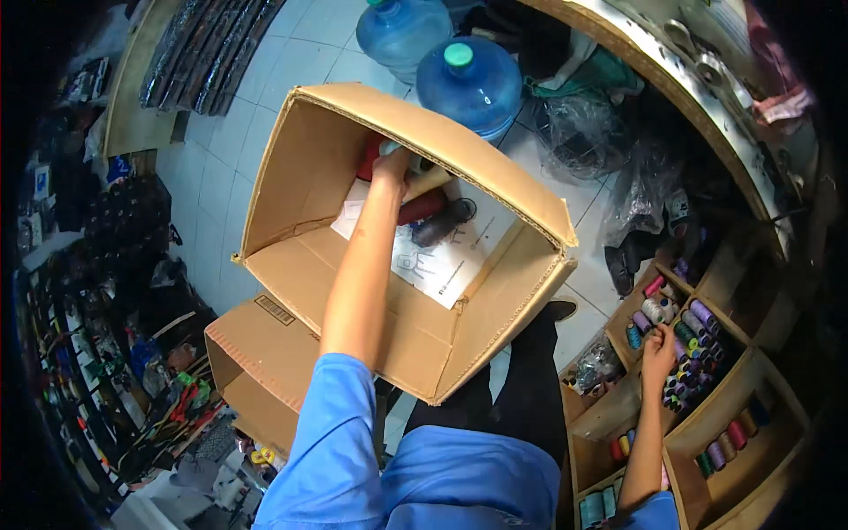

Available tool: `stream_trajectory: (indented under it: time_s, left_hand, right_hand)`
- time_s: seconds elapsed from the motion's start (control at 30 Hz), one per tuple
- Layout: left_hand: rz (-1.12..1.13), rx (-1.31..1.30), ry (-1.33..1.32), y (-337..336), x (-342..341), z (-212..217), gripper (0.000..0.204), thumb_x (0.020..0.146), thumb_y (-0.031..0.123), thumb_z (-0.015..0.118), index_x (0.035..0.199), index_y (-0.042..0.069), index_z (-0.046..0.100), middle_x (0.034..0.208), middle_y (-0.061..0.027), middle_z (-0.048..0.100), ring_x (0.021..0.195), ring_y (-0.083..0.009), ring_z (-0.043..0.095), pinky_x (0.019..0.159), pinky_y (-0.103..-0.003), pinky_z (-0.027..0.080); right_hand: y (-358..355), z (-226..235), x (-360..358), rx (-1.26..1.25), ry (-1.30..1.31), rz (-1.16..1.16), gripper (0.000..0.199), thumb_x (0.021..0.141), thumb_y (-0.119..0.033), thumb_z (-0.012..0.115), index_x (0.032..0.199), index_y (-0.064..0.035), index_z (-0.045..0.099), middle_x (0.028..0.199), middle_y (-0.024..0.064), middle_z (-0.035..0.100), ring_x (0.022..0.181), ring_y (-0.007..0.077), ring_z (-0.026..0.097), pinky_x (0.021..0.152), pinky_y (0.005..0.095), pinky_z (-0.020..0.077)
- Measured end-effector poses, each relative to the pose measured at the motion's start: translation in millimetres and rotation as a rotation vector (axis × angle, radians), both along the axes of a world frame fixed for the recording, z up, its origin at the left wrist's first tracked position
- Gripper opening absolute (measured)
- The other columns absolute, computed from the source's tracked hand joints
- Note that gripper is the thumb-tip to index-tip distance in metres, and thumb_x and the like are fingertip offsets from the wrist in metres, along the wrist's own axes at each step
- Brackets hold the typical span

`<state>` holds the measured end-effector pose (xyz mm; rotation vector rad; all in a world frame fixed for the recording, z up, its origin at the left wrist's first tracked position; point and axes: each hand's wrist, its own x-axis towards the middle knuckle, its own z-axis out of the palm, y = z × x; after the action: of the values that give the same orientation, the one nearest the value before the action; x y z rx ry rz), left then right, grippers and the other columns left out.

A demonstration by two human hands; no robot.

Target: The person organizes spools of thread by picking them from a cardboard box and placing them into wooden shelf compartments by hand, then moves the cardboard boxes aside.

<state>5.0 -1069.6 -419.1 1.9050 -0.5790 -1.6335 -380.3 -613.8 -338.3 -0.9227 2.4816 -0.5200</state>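
Observation:
My left hand reaches deep into an open cardboard box. Its fingers are closed around a pale thread spool, which they partly hide. Beside it in the box lie a red spool, a cream spool, a dark red spool and a dark grey spool. White printed paper lies under them. Over at the right, my right hand is among upright thread spools in a wooden compartment rack. Its fingers are curled together, their tips hidden among the spools.
Blue water jugs stand on the tiled floor beyond the box. Another cardboard box is below left. Clear plastic bags lie at the upper right. Zippers and loose items crowd the left side.

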Motion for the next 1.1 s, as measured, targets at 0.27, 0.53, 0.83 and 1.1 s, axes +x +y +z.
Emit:
stream_trajectory:
  time_s: [0.27, 0.53, 0.83, 1.1]
  left_hand:
    - [-0.094, 0.249, 0.23, 74.1, -24.4, 115.5, 0.021, 0.083, 0.015, 0.053, 0.1, 0.002, 0.052, 0.099, -0.0108, 0.057, 0.095, -0.0233, 0.056, 0.084, -0.038, 0.048]
    - [0.006, 0.219, 0.866, 188.0, -60.6, 279.5, 0.048, 0.08, 0.006, 0.058, 0.122, -0.002, 0.037, 0.11, -0.0088, 0.05, 0.106, -0.0193, 0.049, 0.095, -0.036, 0.037]
    - [-0.372, -0.102, 0.106, 91.1, -3.3, 179.6, 0.047, 0.078, 0.028, 0.057, 0.116, 0.003, 0.048, 0.113, -0.0055, 0.052, 0.106, -0.0156, 0.044, 0.082, -0.027, 0.035]
    - [-1.125, -0.751, -0.839, -21.3, 91.6, -26.1, 0.032, 0.085, 0.027, 0.051, 0.102, 0.001, 0.057, 0.1, -0.0235, 0.058, 0.093, -0.04, 0.054, 0.078, -0.044, 0.044]
  right_hand:
    - [-115.0, 76.0, 78.4, -0.288, -0.267, -0.049, 0.026, 0.082, 0.001, 0.051, 0.107, 0.002, 0.053, 0.096, 0.0098, 0.057, 0.082, 0.0142, 0.054, 0.068, 0.0238, 0.0442]
    - [-213.1, 180.6, 193.4, -0.643, -0.305, 0.542, 0.062, 0.062, -0.012, 0.079, 0.114, 0.0009, 0.047, 0.111, 0.0211, 0.05, 0.096, 0.0297, 0.054, 0.075, 0.0347, 0.0486]
    - [-185.8, 166.3, 137.1, -0.698, -0.601, 0.002, 0.057, 0.07, -0.016, 0.066, 0.116, 0.0046, 0.039, 0.103, 0.017, 0.054, 0.094, 0.0224, 0.053, 0.086, 0.0339, 0.0418]
    - [-110.4, 156.0, 52.7, -0.498, -0.349, -0.204, 0.055, 0.068, -0.022, 0.065, 0.114, 0.002, 0.046, 0.105, 0.011, 0.052, 0.096, 0.0192, 0.051, 0.088, 0.0318, 0.04]
